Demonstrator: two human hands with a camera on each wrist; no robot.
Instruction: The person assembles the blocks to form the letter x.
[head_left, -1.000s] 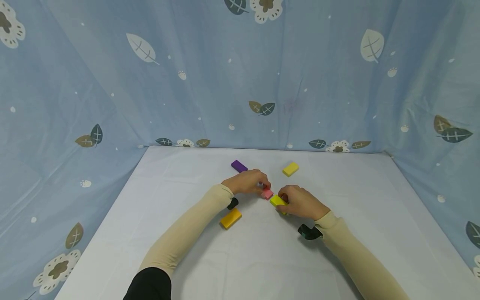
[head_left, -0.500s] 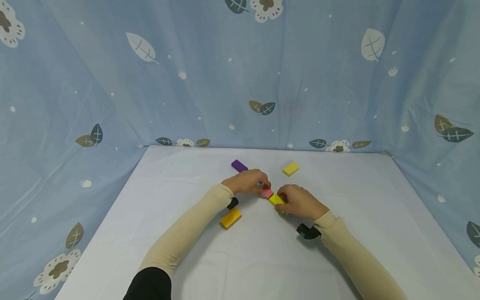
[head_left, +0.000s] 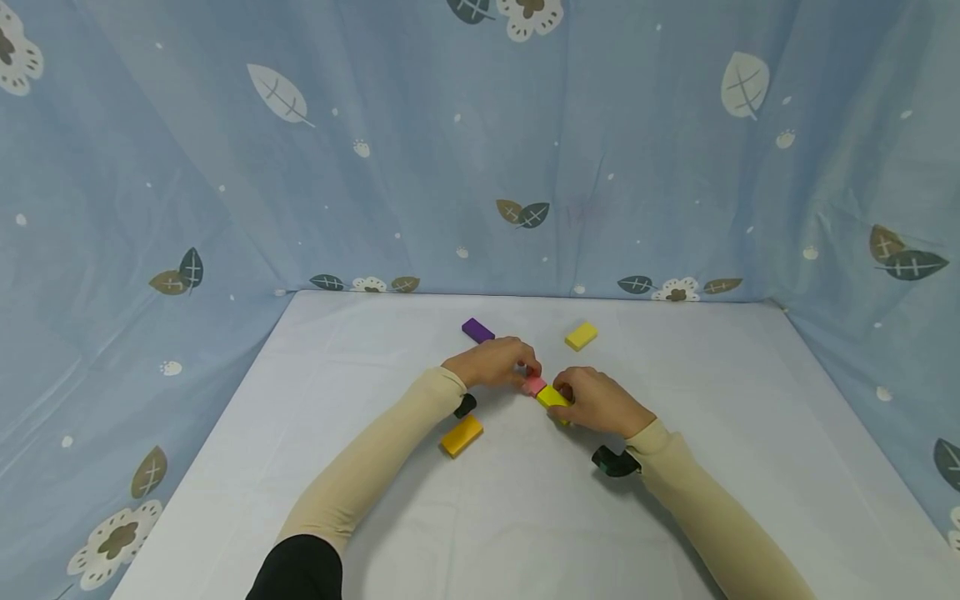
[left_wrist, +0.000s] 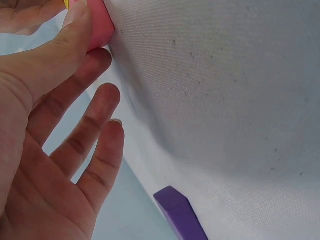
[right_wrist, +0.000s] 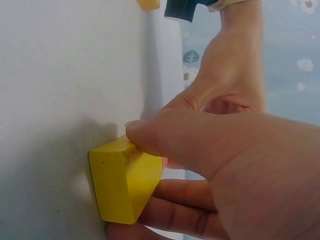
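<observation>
My left hand (head_left: 495, 363) pinches a pink block (head_left: 535, 385) between thumb and index finger at the middle of the table; its other fingers stand apart from the block in the left wrist view. Just to the right, my right hand (head_left: 602, 403) holds a bright yellow block (right_wrist: 112, 185) by its sides, thumb on one side and fingers on the other. The yellow block's far end (head_left: 546, 393) meets the pink block's near end, both lying flat on the cloth. Fingers cover part of each block.
Behind my left hand lies a purple block (head_left: 477, 330). A paler yellow block (head_left: 581, 336) sits at the back right, and an orange-yellow block (head_left: 461, 436) beside my left forearm. The white table (head_left: 375, 333) ends at a blue patterned curtain (head_left: 420, 167).
My right hand has slid the bright yellow block slightly to the left and away from me, closing the small gap to the pink block. The left hand keeps its place.
</observation>
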